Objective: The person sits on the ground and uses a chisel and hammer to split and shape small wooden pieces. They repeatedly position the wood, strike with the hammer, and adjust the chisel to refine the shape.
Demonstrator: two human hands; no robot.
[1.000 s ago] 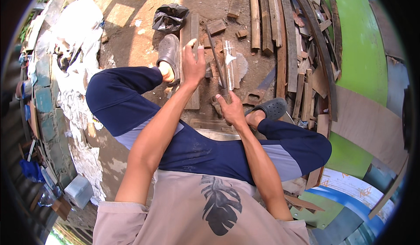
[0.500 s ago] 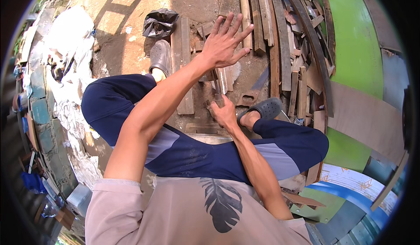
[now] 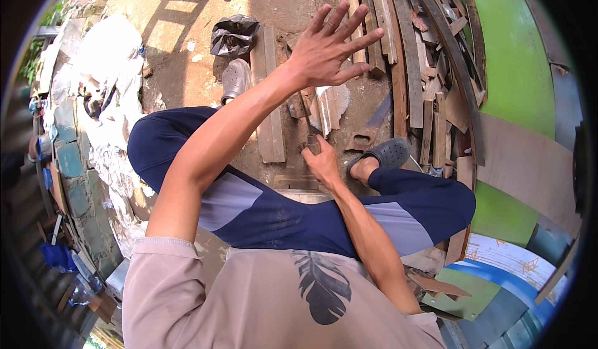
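The right hand (image 3: 322, 164) is clenched around the handle of a tool, probably a chisel (image 3: 309, 131), whose blade points away toward a pale wood piece (image 3: 328, 105) on the ground between the person's feet. Farther off, the left hand (image 3: 328, 48) hovers empty, fingers spread, above the stacked planks (image 3: 398, 50).

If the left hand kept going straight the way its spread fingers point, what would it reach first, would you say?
Probably the stack of wooden planks lying beyond the left hand. The fingertips already overlap them in the picture, though the raised hand's height above them is unclear.
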